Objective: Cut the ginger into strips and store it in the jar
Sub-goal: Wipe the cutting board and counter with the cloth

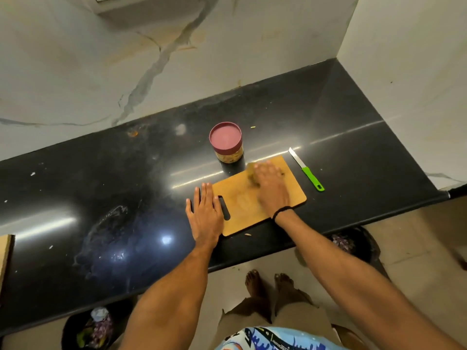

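A wooden cutting board (242,205) lies on the black counter. My left hand (205,215) rests flat, fingers straight, at the board's left end by its handle slot. My right hand (271,186) lies on the board's far part, blurred, fingers extended over something brownish I cannot make out. A clear jar (227,145) with a dark red lid on stands just behind the board, with yellowish pieces inside. A green-handled knife (307,170) lies on the counter to the right of the board, untouched.
The black counter (101,198) ends at a marble wall behind and a wall at right. A small scrap (248,234) lies by the board's near edge. Bins with waste (94,329) stand on the floor below. A wooden edge (5,258) shows at far left.
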The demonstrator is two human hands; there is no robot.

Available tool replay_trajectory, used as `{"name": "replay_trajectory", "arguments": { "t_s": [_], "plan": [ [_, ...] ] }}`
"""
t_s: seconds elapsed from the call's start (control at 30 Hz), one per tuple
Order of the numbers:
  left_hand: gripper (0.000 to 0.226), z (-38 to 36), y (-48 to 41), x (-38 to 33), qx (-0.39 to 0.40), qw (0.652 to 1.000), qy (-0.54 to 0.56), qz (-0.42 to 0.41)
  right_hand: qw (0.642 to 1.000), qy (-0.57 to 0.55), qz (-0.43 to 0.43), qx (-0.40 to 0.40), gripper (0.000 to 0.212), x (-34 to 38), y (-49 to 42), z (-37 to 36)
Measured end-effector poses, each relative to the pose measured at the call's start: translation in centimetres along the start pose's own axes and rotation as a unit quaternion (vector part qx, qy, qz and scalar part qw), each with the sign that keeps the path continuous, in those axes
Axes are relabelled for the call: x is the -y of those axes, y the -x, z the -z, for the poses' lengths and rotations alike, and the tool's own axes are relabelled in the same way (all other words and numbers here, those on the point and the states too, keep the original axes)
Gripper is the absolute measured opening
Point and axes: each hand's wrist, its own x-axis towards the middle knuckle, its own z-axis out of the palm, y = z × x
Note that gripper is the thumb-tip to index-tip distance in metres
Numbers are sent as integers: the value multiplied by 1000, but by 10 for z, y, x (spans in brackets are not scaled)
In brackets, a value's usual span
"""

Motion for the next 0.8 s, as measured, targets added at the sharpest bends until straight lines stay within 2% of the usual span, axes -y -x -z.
{"name": "replay_trajectory", "arguments": {
  "t_s": [0.03,0.07,0.1,0.13,0.17,0.2,0.23,0.3,0.33,0.37,0.4,0.43,0.5,0.53,0.57,0.63,0.7,0.8],
  "plan": [
    [59,-1,0,0,-1,1000,-1,1,998,-2,-63,5,62,7,0,2],
    [58,-1,-2,0,-3,1000,-3,0,999,1,-51,-1,57,27,3,2],
    [58,-2,-2,1,-2,1000,-5,1,1000,8,3,2,54,48,10,-9],
    [58,-3,-2,1,0,1000,-9,1,995,26,99,14,52,66,21,-19],
    [59,-3,-1,1,3,1000,-12,0,983,20,183,21,53,70,26,-25],
    [58,-3,-1,2,3,1000,-12,-1,974,-11,224,28,56,57,20,-23],
    [58,-3,-1,1,1,1000,-11,0,977,-15,214,8,59,40,8,-17],
    [57,-2,-3,1,2,1000,-7,1,998,-37,48,-15,62,10,-14,-11],
    [57,-1,-3,1,5,1000,-5,1,998,-40,-40,-9,60,13,-14,-1],
    [56,-1,-3,0,5,1000,-7,1,995,-50,-86,-12,56,28,-13,-2],
    [55,-1,-2,0,5,1000,-10,1,994,-80,-74,-10,51,51,-9,-6],
    [55,-1,-2,0,8,1000,-10,2,993,-114,-17,18,47,72,-2,-13],
    [56,-1,-2,1,14,1000,-8,-1,981,-113,145,68,51,89,13,-22],
    [57,0,-1,1,13,1000,-6,-3,976,-106,183,59,56,76,10,-19],
    [57,0,-2,1,10,1000,-4,-3,977,-101,184,25,59,54,1,-17],
    [59,2,-4,1,7,1000,3,-4,991,-80,108,-27,60,4,-10,-15],
    [62,2,-4,1,3,1000,2,-7,997,-65,0,-43,66,-34,-12,-6],
    [63,0,-4,1,2,1000,-1,-7,994,-48,-79,-65,72,-38,-11,0]
  ]
}}
